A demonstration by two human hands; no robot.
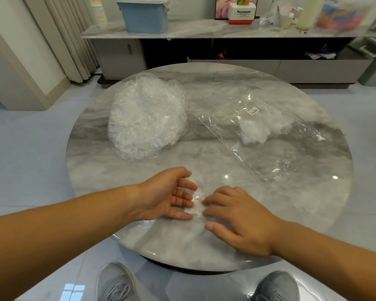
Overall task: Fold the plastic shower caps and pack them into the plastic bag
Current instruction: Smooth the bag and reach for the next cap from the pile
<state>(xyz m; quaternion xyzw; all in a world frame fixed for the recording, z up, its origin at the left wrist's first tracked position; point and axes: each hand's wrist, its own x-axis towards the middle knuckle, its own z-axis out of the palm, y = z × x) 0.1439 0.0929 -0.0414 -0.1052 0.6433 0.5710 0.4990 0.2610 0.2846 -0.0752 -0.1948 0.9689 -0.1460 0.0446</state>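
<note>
Head view. A single clear shower cap (pixel 196 202) lies flattened near the front edge of the round marble surface (pixel 204 164), directly between the two hands. The left hand (pixel 169 196) rests on its side with the palm turned inward and the fingers straight and relaxed, the fingertips touching the left edge of the cap. It grasps nothing. The right hand (pixel 239 218) lies palm down with the fingers spread and only slightly bent, pressing the right part of the cap onto the surface without closing round it. A heap of unfolded shower caps (pixel 147 118) sits well beyond the left hand. The plastic bag (pixel 276 155) lies flat well beyond the right hand, holding a few folded caps (pixel 253 131) below its barcode label (pixel 254 111).
</note>
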